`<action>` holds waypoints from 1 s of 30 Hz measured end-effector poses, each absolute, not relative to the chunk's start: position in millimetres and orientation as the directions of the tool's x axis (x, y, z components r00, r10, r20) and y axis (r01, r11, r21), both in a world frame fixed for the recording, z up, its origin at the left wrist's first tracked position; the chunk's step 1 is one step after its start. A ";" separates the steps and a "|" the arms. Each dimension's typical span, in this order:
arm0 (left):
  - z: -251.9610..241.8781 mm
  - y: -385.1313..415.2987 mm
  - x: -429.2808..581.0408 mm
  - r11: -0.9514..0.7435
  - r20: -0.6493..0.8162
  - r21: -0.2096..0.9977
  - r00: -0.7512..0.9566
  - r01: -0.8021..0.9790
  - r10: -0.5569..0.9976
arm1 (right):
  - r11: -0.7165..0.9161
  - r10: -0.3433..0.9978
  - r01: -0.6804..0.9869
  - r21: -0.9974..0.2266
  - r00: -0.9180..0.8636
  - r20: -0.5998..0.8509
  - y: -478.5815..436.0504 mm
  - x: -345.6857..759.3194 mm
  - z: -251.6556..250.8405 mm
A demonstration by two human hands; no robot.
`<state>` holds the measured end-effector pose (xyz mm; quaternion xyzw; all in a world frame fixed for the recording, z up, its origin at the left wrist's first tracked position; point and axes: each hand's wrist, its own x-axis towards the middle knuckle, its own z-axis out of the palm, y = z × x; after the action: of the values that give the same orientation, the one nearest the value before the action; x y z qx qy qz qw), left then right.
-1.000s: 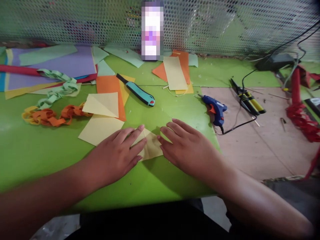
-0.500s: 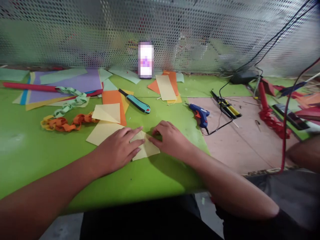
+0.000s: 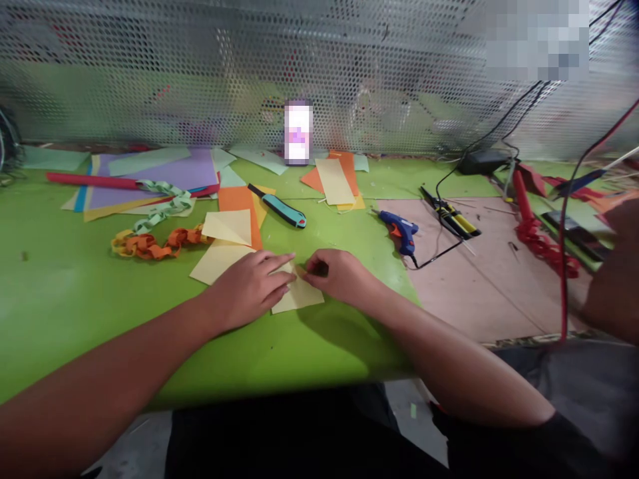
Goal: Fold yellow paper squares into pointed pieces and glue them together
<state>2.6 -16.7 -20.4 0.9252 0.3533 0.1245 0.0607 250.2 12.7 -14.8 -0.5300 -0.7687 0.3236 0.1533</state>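
A small pale yellow sheet of paper (image 3: 301,299) lies on the green table in front of me. My left hand (image 3: 252,289) rests flat on its left part with the fingers stretched out. From the other side, my right hand (image 3: 339,276) has curled fingers, with thumb and forefinger pinched on the paper near its middle. The pinched spot is partly hidden by the fingers. More yellow sheets (image 3: 227,227) lie just beyond my left hand, partly over an orange sheet (image 3: 255,237).
A teal utility knife (image 3: 279,207) lies ahead. To the right are a blue glue gun (image 3: 402,229) with its cord and yellow-handled pliers (image 3: 459,219). At left lies a paper chain (image 3: 154,243). A lit phone (image 3: 298,133) leans against the mesh. Another person's arm (image 3: 614,279) is at far right.
The view has shifted slightly, so the things at left sit further right in the picture. My right hand's fingers are curled a little tighter. My left hand stays flat on the paper.
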 end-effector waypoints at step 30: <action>3.0 -17.6 -5.6 0.294 -0.387 0.840 0.123 0.457 0.914 | 0.865 0.467 0.310 -0.393 -0.783 0.411 -1.6 262.2 5.8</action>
<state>-5.6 -17.6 3.0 0.5500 0.6229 0.2247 0.5089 262.2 -1.6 5.8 -0.2087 -0.9315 0.1540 0.2552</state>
